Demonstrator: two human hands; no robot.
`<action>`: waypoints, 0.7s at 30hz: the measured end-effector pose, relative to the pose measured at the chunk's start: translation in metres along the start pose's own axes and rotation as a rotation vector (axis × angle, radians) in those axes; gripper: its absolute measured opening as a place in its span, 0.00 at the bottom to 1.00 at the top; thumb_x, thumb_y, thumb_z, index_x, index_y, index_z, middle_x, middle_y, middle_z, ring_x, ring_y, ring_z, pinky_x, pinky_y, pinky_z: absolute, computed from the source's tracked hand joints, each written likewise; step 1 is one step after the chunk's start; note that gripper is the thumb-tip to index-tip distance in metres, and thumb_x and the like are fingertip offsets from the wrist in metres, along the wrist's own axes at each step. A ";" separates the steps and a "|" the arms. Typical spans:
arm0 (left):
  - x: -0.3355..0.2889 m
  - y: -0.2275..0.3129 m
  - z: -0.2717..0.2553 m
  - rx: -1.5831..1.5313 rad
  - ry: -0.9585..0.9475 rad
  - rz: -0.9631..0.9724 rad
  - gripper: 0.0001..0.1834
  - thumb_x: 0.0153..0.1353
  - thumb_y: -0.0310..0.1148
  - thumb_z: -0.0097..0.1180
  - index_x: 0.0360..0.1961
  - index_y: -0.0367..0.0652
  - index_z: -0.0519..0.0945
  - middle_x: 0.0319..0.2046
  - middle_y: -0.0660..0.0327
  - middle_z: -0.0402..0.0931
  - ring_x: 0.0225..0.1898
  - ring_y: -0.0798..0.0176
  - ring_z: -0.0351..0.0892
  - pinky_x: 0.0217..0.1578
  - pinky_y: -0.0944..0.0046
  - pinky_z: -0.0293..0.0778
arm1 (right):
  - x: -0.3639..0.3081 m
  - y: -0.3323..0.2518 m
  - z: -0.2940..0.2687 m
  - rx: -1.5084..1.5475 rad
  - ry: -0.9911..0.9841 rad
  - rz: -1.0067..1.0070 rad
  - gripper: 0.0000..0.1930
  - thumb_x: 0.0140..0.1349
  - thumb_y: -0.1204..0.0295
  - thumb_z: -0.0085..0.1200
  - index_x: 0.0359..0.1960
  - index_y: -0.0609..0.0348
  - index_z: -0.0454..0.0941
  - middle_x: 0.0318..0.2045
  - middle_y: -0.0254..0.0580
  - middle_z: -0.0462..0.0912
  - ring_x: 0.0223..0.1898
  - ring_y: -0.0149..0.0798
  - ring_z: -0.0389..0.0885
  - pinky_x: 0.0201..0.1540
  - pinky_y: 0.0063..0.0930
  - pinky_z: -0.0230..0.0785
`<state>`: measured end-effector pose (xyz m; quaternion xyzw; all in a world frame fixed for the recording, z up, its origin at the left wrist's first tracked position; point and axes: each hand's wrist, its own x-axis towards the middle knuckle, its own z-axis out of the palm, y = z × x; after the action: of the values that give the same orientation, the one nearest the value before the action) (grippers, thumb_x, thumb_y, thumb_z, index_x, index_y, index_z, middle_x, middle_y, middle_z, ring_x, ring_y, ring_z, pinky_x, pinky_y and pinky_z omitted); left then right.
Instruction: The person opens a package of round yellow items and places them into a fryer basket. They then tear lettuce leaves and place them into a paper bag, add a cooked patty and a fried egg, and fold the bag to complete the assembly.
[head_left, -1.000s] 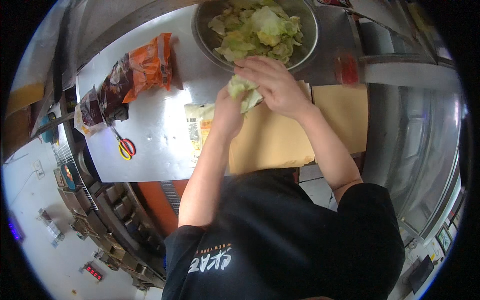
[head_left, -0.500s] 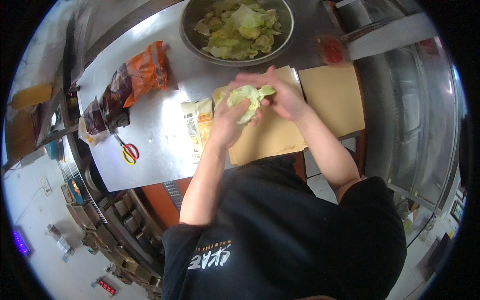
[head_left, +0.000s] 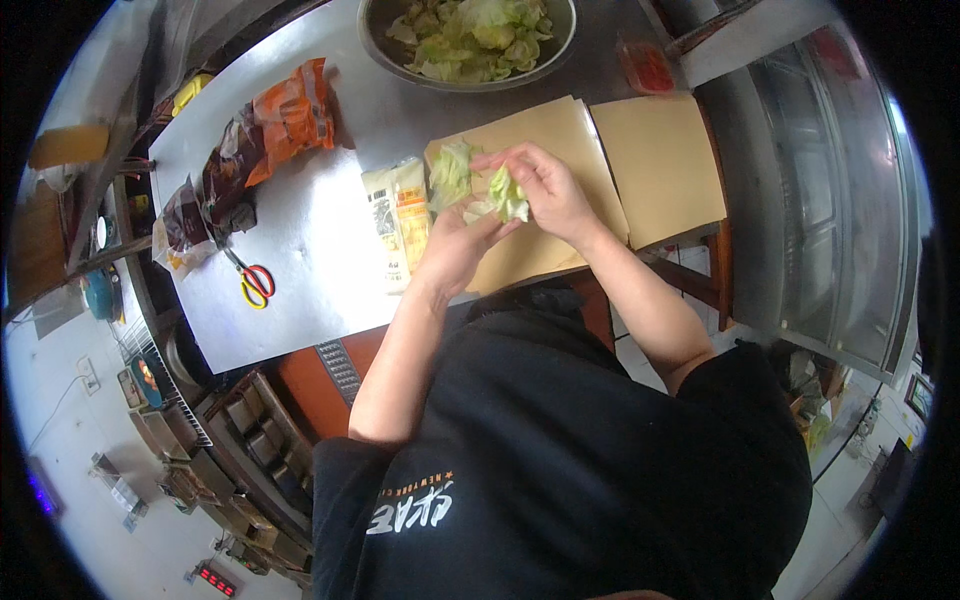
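My left hand (head_left: 465,243) and my right hand (head_left: 552,195) meet over a tan flat sheet (head_left: 545,245). Both are closed on a pale green lettuce leaf (head_left: 511,193), the right one pinching its upper part and the left one its lower edge. Just beyond my left hand is another piece of lettuce (head_left: 452,172), by the sheet's left edge; whether my fingers touch it I cannot make out. Further off, a large metal bowl (head_left: 462,85) holds a heap of torn lettuce leaves.
Left of my hands lies a white and yellow packet (head_left: 398,225) on the metal table (head_left: 310,255). Scissors (head_left: 255,283) and orange and dark bags (head_left: 290,110) are further left. A second tan sheet (head_left: 660,170) and a tub of red food (head_left: 647,68) are at the right.
The lettuce has gone from one bunch in my hands to two separate pieces. My right hand has closed on the leaf, and the bowl sits higher in the view.
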<state>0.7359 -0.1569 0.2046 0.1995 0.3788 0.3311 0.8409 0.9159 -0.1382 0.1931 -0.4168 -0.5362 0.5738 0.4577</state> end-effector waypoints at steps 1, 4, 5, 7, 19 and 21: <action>-0.001 -0.006 -0.001 0.015 0.026 -0.030 0.33 0.66 0.13 0.50 0.72 0.25 0.56 0.59 0.48 0.74 0.58 0.55 0.81 0.61 0.59 0.81 | -0.006 0.003 0.004 -0.069 -0.011 -0.003 0.07 0.79 0.72 0.48 0.49 0.62 0.75 0.58 0.48 0.83 0.58 0.37 0.82 0.58 0.31 0.80; -0.004 -0.025 -0.004 0.127 0.079 0.002 0.23 0.69 0.15 0.46 0.65 0.24 0.65 0.55 0.48 0.77 0.58 0.52 0.83 0.64 0.57 0.81 | -0.031 0.012 0.019 0.056 -0.012 0.218 0.14 0.77 0.70 0.54 0.58 0.62 0.77 0.53 0.42 0.85 0.56 0.34 0.82 0.57 0.31 0.78; -0.007 -0.030 -0.007 0.140 0.114 -0.023 0.22 0.69 0.15 0.46 0.64 0.24 0.65 0.54 0.48 0.77 0.58 0.52 0.83 0.63 0.57 0.81 | -0.036 0.016 0.024 0.037 -0.010 0.218 0.14 0.76 0.71 0.54 0.58 0.62 0.78 0.53 0.42 0.85 0.56 0.34 0.82 0.59 0.32 0.78; -0.013 -0.038 -0.016 0.022 0.080 -0.087 0.21 0.70 0.17 0.45 0.63 0.26 0.67 0.58 0.44 0.75 0.57 0.52 0.83 0.61 0.60 0.82 | -0.044 0.022 0.030 -0.073 0.057 0.151 0.13 0.74 0.73 0.55 0.57 0.63 0.79 0.52 0.42 0.85 0.56 0.35 0.82 0.57 0.32 0.79; -0.047 -0.070 -0.073 -0.448 -0.113 -0.302 0.51 0.74 0.73 0.23 0.71 0.34 0.66 0.65 0.48 0.74 0.70 0.48 0.70 0.72 0.47 0.63 | -0.088 0.062 0.057 -0.596 -0.196 -0.048 0.14 0.63 0.76 0.57 0.50 0.56 0.84 0.50 0.45 0.83 0.54 0.50 0.83 0.57 0.40 0.76; -0.051 -0.070 -0.076 -0.143 -0.001 -0.408 0.53 0.74 0.74 0.21 0.71 0.32 0.66 0.64 0.47 0.75 0.70 0.48 0.71 0.71 0.47 0.64 | -0.081 0.078 0.049 -0.745 -0.142 -0.096 0.13 0.62 0.78 0.55 0.49 0.57 0.83 0.46 0.47 0.82 0.49 0.51 0.83 0.53 0.42 0.76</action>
<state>0.6810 -0.2352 0.1414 0.0589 0.3863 0.1798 0.9027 0.8809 -0.2288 0.1181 -0.4881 -0.7575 0.3447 0.2629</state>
